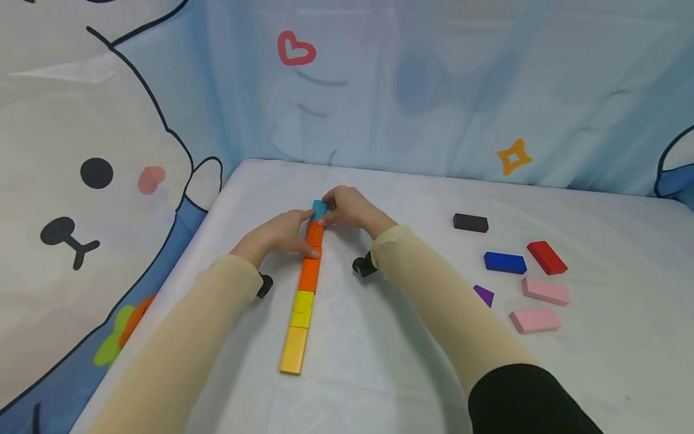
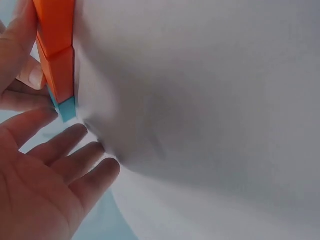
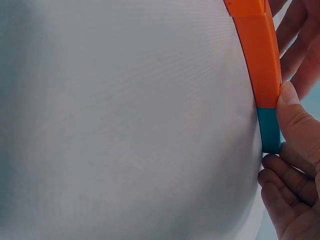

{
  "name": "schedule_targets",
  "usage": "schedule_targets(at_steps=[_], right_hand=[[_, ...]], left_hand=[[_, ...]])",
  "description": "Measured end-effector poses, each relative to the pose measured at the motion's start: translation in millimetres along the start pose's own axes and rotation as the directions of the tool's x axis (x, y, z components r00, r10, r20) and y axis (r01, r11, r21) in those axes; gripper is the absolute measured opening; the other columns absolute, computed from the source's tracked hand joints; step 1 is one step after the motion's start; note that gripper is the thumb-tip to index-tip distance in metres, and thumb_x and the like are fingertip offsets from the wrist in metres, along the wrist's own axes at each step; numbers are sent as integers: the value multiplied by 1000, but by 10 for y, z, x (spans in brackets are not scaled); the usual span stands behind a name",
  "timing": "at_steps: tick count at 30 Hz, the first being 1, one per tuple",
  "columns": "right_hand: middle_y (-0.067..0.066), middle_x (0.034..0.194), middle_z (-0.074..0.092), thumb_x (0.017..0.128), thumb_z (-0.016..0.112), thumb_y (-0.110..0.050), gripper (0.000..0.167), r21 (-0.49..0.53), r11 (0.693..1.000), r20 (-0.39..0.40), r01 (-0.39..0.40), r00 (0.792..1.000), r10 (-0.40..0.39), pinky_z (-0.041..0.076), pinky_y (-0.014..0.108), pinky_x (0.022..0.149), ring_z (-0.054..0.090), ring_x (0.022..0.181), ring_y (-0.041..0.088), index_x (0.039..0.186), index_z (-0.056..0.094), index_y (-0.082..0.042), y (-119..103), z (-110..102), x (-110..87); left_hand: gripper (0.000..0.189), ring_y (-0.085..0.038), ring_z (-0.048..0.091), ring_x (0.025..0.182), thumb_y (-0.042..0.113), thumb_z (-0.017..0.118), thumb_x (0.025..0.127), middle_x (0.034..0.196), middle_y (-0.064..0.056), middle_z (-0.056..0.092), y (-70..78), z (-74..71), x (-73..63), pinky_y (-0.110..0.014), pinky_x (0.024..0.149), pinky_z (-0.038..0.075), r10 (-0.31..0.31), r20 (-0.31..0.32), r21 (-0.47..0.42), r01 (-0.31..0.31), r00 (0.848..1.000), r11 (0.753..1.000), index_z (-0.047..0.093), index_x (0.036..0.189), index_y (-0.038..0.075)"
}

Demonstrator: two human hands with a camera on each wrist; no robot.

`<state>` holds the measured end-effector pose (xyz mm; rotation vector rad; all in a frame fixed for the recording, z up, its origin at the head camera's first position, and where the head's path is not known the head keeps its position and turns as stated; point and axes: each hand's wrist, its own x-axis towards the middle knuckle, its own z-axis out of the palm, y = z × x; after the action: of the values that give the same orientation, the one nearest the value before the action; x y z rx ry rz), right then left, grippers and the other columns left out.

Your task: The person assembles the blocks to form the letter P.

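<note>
A line of blocks runs along the white table: a teal block (image 1: pixel 319 208) at the far end, two orange blocks (image 1: pixel 309 275), a yellow block (image 1: pixel 302 308) and a golden-yellow block (image 1: pixel 294 351) nearest me. My right hand (image 1: pixel 352 208) pinches the teal block, its thumb (image 3: pixel 295 112) by the joint with the orange one and its fingers bent at the far end. From the other side, my left hand (image 1: pixel 282 234) touches the line, thumb on an orange block and index finger at the teal one. Its other fingers (image 2: pixel 75 160) extend loosely beside the row.
To the right lie a black block (image 1: pixel 470 222), a blue block (image 1: pixel 505 263), a red block (image 1: pixel 547 258), two pink blocks (image 1: pixel 546 290) and a purple piece (image 1: pixel 484 295) partly behind my right sleeve. A printed curtain (image 1: pixel 434 90) hangs behind the table.
</note>
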<state>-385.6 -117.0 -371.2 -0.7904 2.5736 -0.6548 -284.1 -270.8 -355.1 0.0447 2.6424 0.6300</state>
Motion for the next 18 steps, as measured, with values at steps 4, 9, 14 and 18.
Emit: schedule_targets(at_steps=[4, 9, 14, 18], right_hand=[[15, 147, 59, 92, 78, -28, 63, 2, 1000, 5, 0, 1000, 0, 41, 40, 120, 54, 134, 29, 144, 56, -1, -28, -3, -10], [14, 147, 58, 93, 77, -29, 63, 3, 1000, 4, -5, 1000, 5, 42, 40, 120, 53, 134, 29, 145, 56, -2, -38, -12, -21], [14, 148, 58, 93, 77, -28, 63, 4, 1000, 2, -10, 1000, 10, 41, 40, 120, 53, 134, 28, 146, 55, -2, -36, -15, -33], [14, 148, 57, 93, 77, -29, 64, 1, 1000, 6, -13, 1000, 13, 41, 40, 121, 52, 135, 28, 146, 54, -2, -31, -15, -42]], left_hand=[[98, -33, 29, 155, 36, 80, 89, 169, -13, 28, -18, -20, 17, -53, 127, 28, -20, 18, -4, 21, 1000, 1000, 23, 164, 11], [97, -33, 29, 155, 35, 80, 89, 169, -12, 29, -36, -30, 13, -53, 127, 27, -38, 19, -31, 38, 999, 999, 23, 164, 13], [97, -33, 29, 155, 35, 80, 89, 169, -12, 29, -39, -23, 16, -54, 127, 28, -41, 15, -38, 42, 999, 998, 23, 164, 14], [96, -34, 29, 155, 35, 79, 90, 169, -13, 28, -33, -21, 11, -54, 127, 27, -36, 17, -32, 37, 999, 999, 23, 164, 13]])
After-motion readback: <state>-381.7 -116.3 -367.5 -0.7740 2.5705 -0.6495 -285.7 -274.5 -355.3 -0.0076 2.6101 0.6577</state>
